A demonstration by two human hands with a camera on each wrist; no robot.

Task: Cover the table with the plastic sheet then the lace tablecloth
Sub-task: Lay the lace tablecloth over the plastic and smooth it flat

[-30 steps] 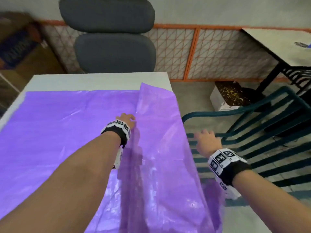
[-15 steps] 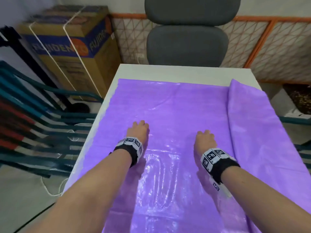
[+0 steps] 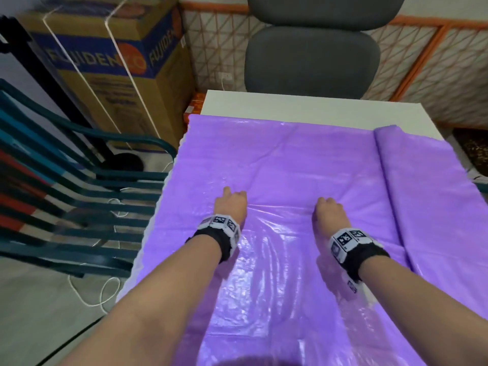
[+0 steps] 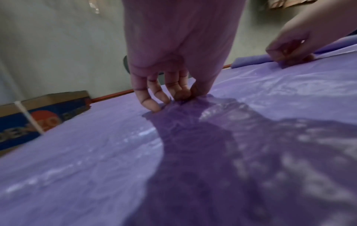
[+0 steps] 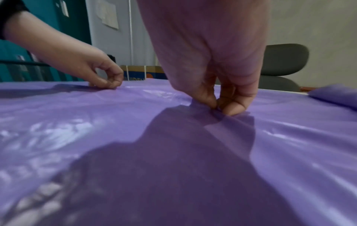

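Both hands are down on the purple plastic sheet (image 3: 303, 159), which lies spread over the white table (image 3: 290, 104). The left hand (image 3: 232, 204) pinches a small tuck of the film between thumb and fingertips (image 4: 154, 107), the other fingers curled beside it; the wrist view shows the plastic puckered right at that pinch. The right hand (image 3: 328, 212) does the same, thumb and forefinger closed on a raised ridge of sheet directly under its fingertips (image 5: 230, 110). A faint crease runs across the film between the two pinches.

Beyond the fingers, a strip of bare tabletop shows at the far edge, so the sheet stops short there. Out past the right hand's little-finger side, a long fold of sheet (image 3: 422, 194) lies doubled along that edge. No lace tablecloth appears in any view.

The step in hand looks like positioning the plastic: gripping it at two points to shift it. Next, I judge the sheet needs drawing away from the body to cover the bare strip, with both pinches moving together so the thin film does not bunch, then the doubled fold opened out before any lace goes on.
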